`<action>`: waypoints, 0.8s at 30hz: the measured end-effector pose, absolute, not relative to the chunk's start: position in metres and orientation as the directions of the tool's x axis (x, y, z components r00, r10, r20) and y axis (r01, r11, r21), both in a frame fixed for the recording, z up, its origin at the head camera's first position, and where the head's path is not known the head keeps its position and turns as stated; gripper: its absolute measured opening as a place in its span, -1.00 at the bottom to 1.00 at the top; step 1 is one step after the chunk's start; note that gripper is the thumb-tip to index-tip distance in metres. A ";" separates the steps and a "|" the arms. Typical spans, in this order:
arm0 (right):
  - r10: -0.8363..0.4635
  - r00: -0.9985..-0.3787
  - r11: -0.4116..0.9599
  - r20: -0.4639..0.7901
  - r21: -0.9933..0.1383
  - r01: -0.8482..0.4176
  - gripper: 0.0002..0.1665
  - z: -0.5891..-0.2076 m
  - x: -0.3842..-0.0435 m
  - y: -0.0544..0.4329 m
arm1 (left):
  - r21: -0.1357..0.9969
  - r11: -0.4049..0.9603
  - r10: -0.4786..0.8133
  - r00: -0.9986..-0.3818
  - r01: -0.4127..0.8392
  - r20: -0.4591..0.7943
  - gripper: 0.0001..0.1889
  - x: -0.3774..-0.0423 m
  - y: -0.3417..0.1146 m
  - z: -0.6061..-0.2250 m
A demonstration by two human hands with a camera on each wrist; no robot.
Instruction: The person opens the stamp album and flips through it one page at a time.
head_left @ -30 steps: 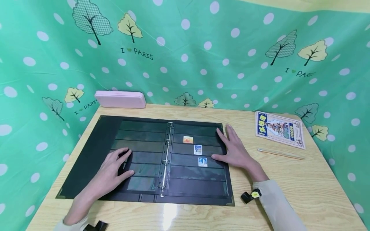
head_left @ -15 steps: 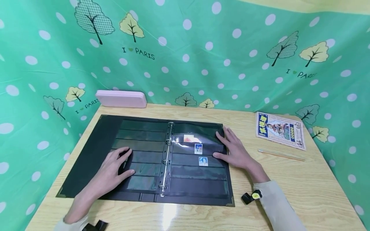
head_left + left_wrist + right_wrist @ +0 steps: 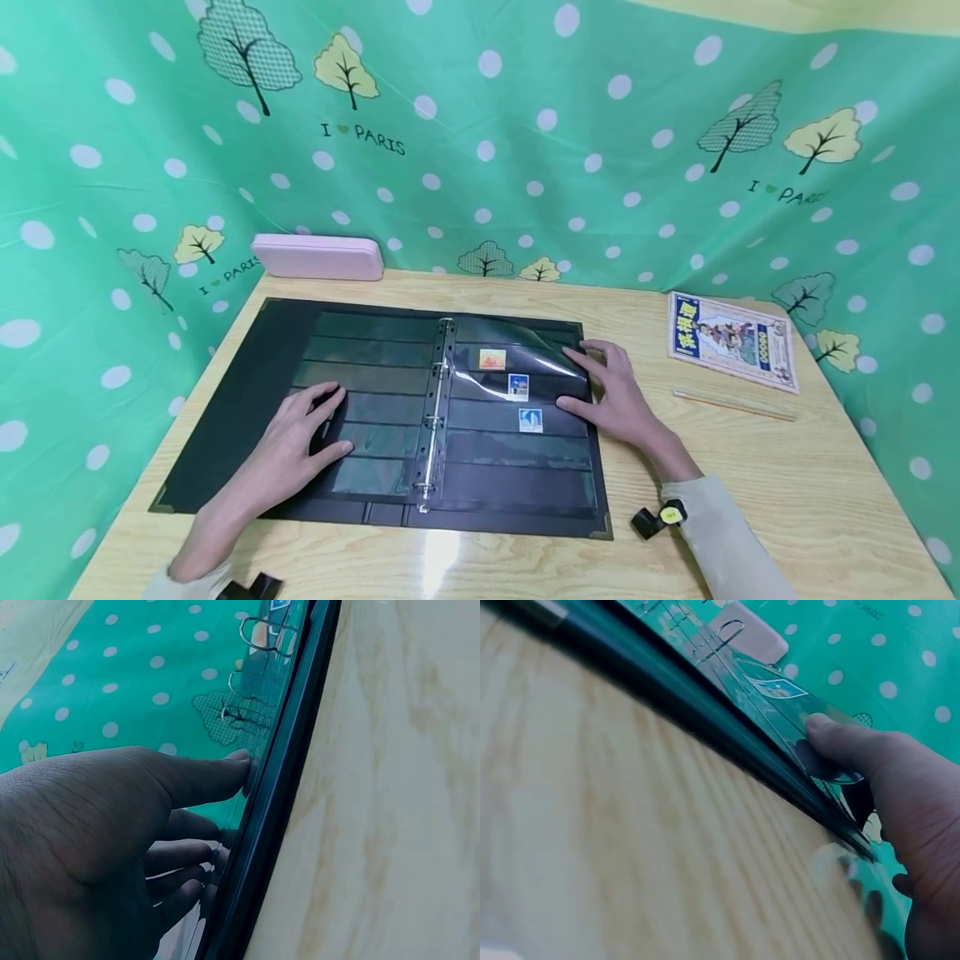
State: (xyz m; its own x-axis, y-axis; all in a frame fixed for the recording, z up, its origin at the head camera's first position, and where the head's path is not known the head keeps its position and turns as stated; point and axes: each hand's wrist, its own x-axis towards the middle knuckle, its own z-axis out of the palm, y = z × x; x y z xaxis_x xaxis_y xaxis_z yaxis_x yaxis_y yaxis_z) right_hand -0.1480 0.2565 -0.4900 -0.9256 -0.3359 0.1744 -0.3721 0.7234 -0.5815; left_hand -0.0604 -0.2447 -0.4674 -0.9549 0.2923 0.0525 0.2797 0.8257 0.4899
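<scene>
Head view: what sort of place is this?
Probably a curtained-off desk: a pale wood-grain tabletop, green polka-dot fabric hung behind it and at both sides, and an open black ring-bound stamp album.

Green polka-dot cloth (trees printed on it) hangs behind a pale wooden table.

- Your left grip, a bare hand, sits lower left: thumb straight out, fingers loosely bent below.
- Your thumb tip meets the glossy sleeve page; fingertip contact hard to read.
- Metal rings up top.
- Binder edge, dark, slants top to bottom.
- Pale wood worktop to the right.
- Green cloth, white dots, upper left.
</scene>
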 end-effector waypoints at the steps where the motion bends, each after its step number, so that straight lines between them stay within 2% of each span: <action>1: -0.329 -0.925 0.718 0.191 -0.585 -0.377 -0.03 -0.490 -0.147 0.257 | 0.490 0.825 0.294 -0.954 0.280 0.051 -0.17 -0.061 -0.245 -0.467; 4: -0.311 -0.933 0.728 0.180 -0.586 -0.355 -0.05 -0.487 -0.146 0.255 | 0.490 0.827 0.294 -0.955 0.276 0.042 -0.16 -0.061 -0.243 -0.467; 9: -0.288 -0.957 0.721 0.040 -0.648 -0.244 0.08 -0.478 -0.143 0.250 | 0.481 0.832 0.297 -0.954 0.277 0.037 -0.16 -0.061 -0.242 -0.466; 15: -0.288 -0.957 0.602 0.044 -0.769 -0.216 0.17 -0.470 -0.142 0.247 | 0.467 0.831 0.314 -0.948 0.302 0.053 -0.17 -0.061 -0.244 -0.464; 18: -0.284 -0.958 0.533 0.049 -0.822 -0.200 0.12 -0.468 -0.141 0.247 | 0.464 0.829 0.320 -0.945 0.312 0.065 -0.19 -0.062 -0.244 -0.463; 24: -0.267 -0.961 0.311 0.071 -0.938 -0.155 0.02 -0.458 -0.136 0.244 | 0.466 0.830 0.313 -0.947 0.308 0.068 -0.25 -0.060 -0.243 -0.458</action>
State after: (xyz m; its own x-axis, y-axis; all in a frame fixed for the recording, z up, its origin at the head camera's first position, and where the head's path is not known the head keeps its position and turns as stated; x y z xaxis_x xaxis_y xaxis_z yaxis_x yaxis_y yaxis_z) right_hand -0.1361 0.2436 -0.4576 -0.9611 -0.2670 0.0705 -0.1552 0.3111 -0.9376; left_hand -0.0604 -0.2427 -0.4584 -0.9471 0.3135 0.0683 0.3081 0.8296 0.4657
